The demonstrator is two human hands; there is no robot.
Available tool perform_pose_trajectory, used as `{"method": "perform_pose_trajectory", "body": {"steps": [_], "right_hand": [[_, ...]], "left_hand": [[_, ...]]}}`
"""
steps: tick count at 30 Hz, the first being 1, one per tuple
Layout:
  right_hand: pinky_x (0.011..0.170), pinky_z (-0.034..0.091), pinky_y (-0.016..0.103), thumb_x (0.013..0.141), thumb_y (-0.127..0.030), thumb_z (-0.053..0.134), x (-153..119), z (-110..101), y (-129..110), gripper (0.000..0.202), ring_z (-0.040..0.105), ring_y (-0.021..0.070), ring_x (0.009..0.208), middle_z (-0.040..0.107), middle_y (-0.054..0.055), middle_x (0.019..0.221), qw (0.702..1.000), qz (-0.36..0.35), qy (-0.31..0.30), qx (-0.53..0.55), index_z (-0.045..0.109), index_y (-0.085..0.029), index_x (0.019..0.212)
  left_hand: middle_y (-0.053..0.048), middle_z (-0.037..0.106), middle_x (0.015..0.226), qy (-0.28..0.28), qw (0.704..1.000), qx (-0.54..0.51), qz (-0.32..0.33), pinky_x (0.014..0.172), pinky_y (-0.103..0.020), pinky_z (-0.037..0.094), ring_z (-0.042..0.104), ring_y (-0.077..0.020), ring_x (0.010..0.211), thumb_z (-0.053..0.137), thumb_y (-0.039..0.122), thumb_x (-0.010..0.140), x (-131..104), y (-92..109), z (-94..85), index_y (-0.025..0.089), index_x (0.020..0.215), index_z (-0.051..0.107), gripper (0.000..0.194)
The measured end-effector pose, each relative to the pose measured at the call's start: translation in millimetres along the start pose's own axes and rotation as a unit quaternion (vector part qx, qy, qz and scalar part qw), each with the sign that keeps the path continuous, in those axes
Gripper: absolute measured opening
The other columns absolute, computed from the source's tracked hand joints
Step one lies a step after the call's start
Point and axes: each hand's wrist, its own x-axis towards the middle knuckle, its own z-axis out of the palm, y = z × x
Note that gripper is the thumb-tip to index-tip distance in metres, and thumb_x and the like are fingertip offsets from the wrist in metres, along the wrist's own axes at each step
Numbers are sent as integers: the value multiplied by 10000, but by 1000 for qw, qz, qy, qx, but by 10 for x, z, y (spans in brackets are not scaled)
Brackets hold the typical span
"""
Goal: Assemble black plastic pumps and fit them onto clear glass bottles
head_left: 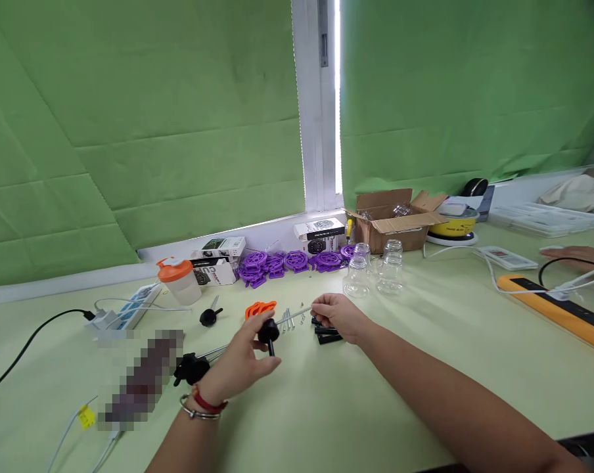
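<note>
My left hand point(245, 361) holds a black knob-like part point(268, 330) with a short black handle, at the middle of the table. A thin metal rod point(294, 315) runs from that part toward the right, and the fingertips of my right hand point(339, 315) pinch its far end. Black pieces point(328, 336) lie under and beside my right hand. Between and behind the hands are silver screws point(288, 320) and orange parts point(260, 309). More black parts with rods point(193, 369) rest left of my left hand.
Purple wheel-shaped parts point(296, 261), glass jars point(389, 268) and a cardboard box point(400, 226) stand behind. An orange-lidded cup point(179, 281) and power strip point(138, 306) are left. Another person's hand point(580, 255) is at the right, near an orange-and-black device point(558, 312).
</note>
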Motion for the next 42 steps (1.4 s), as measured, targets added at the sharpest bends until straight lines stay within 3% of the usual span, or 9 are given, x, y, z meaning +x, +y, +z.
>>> {"method": "perform_pose_trajectory", "body": {"steps": [4, 6, 8, 20, 29, 42], "right_hand": [[481, 400, 182, 787, -138, 549, -291, -145, 109, 31, 509, 64, 524, 641, 49, 704, 975, 86, -8, 206, 557, -135, 758], [471, 396, 172, 758, -95, 581, -372, -184, 163, 39, 508, 57, 511, 634, 41, 672, 945, 131, -6, 298, 568, -129, 744], [474, 406, 169, 752, -74, 591, -409, -199, 202, 52, 515, 55, 507, 636, 40, 663, 934, 143, -2, 326, 583, -124, 741], [520, 473, 201, 755, -57, 597, -437, -149, 210, 70, 572, 79, 528, 652, 47, 651, 928, 121, -27, 352, 574, -118, 728], [551, 488, 211, 748, -67, 614, -443, -135, 220, 76, 588, 84, 558, 663, 57, 687, 928, 115, -38, 352, 568, -125, 732], [591, 492, 233, 725, -154, 686, -437, -93, 257, 123, 584, 86, 571, 661, 50, 702, 931, 95, -51, 348, 569, -128, 753]], "left_hand": [[-79, 470, 1200, 3, 999, 0, 35, 893, -384, 483, 490, -217, 1086, 631, 123, 652, -29, -81, 361, 280, 1292, 436, 687], [-71, 463, 1167, -4, 999, 12, 36, 939, -398, 455, 491, -211, 1074, 638, 110, 637, -42, -94, 446, 280, 1293, 438, 706], [-71, 452, 1164, -9, 999, 25, 31, 989, -410, 417, 478, -214, 1093, 645, 105, 625, -52, -82, 475, 271, 1295, 441, 720], [-81, 460, 1189, -16, 998, 48, 44, 1058, -434, 338, 461, -234, 1146, 623, 80, 613, -56, -124, 390, 259, 1303, 455, 732], [-102, 468, 1210, -1, 997, 54, 50, 1061, -461, 327, 442, -263, 1178, 647, 94, 614, -50, -153, 348, 250, 1302, 461, 730], [-78, 468, 1185, -24, 996, 67, 48, 1051, -437, 347, 459, -237, 1138, 659, 99, 607, -45, -144, 294, 267, 1294, 467, 733]]}}
